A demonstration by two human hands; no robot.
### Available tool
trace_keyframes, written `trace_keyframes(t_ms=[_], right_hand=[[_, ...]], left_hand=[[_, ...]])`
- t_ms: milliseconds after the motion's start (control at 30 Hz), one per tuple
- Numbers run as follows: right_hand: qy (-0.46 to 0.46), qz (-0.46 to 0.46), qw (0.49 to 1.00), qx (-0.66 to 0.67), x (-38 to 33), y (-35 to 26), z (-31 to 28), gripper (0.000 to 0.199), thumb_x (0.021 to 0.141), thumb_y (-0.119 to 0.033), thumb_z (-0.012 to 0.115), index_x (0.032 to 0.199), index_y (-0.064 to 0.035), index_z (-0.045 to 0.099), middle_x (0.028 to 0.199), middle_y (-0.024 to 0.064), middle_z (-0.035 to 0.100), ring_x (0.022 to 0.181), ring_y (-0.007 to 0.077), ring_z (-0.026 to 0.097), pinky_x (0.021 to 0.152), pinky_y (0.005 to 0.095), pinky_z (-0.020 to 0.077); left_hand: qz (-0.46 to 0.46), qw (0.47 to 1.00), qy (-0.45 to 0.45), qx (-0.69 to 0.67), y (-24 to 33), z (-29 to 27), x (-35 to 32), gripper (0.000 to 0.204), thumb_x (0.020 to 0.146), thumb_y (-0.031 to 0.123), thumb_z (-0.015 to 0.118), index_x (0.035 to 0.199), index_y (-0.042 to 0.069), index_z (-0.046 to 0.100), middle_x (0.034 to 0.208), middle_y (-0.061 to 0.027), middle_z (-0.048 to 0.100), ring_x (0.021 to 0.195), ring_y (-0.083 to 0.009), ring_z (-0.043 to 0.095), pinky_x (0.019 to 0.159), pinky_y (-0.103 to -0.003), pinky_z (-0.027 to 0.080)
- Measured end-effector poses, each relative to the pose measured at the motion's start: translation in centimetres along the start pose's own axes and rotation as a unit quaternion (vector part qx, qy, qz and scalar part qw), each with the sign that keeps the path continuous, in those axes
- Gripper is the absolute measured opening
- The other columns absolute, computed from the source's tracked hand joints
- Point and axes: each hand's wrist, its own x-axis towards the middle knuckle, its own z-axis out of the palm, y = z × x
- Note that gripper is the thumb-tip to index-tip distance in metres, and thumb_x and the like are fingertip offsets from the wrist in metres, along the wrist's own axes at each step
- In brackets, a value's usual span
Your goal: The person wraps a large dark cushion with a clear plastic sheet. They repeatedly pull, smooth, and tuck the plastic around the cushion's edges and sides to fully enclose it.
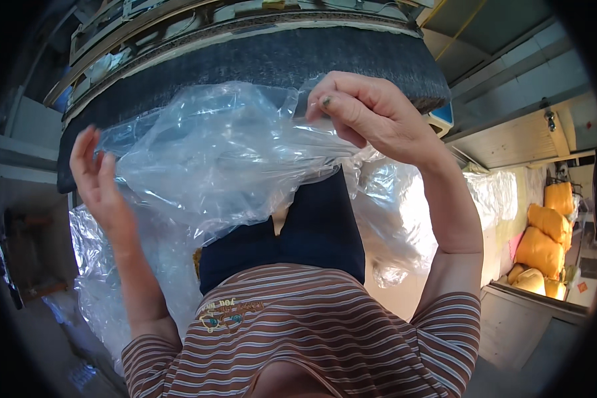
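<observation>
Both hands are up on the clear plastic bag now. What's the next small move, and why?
Probably close the left hand on the clear plastic bag. Its fingers are spread open along the bag's left edge, while the right hand already pinches the top right, so the sheet sags crumpled between them.

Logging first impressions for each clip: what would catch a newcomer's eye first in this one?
A large sheet of crinkled clear plastic fills the middle, held up between both hands: the right hand pinches its top edge, while the left hand is open against its left side. Behind it lies a dark grey padded slab, and bulging yellow sacks are piled at far right.
</observation>
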Motion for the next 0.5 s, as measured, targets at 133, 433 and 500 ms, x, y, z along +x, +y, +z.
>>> trace_keyframes(t_ms=[133, 433, 500], right_hand=[[0.018, -0.022, 0.996, -0.085, -0.9, -1.9, 0.6, 0.020, 0.096, -0.022, 0.057, 0.091, -0.0032, 0.062, 0.065, -0.0022, 0.049, 0.057, 0.0063, 0.042, 0.052, 0.0227, 0.0345], [-0.004, 0.058, 0.918, -0.392, -4.5, 7.3, -0.9, 0.023, 0.084, -0.029, 0.066, 0.086, -0.0066, 0.066, 0.077, 0.0113, 0.065, 0.074, 0.0291, 0.063, 0.066, 0.0404, 0.0483], [-0.075, 0.189, 0.825, -0.528, -6.3, 15.2, -1.2, 0.024, 0.082, -0.032, 0.063, 0.088, -0.0090, 0.068, 0.084, 0.0153, 0.068, 0.084, 0.0360, 0.064, 0.073, 0.0460, 0.0510]], left_hand=[[0.245, 0.920, -0.303, 0.042, 8.0, 6.9, 1.1, 0.034, 0.090, 0.008, 0.056, 0.123, 0.001, 0.058, 0.124, -0.0109, 0.058, 0.122, -0.0221, 0.051, 0.104, -0.034, 0.037], [-0.109, 0.810, -0.387, -0.427, 6.7, 6.4, 5.9, 0.022, 0.101, 0.021, 0.046, 0.109, 0.004, 0.057, 0.085, -0.0061, 0.061, 0.076, -0.0129, 0.058, 0.067, -0.028, 0.048], [-0.207, 0.642, -0.440, -0.593, 5.0, -0.4, 12.6, 0.027, 0.100, 0.019, 0.046, 0.120, 0.002, 0.055, 0.099, -0.0104, 0.063, 0.085, -0.0155, 0.061, 0.073, -0.027, 0.050]])
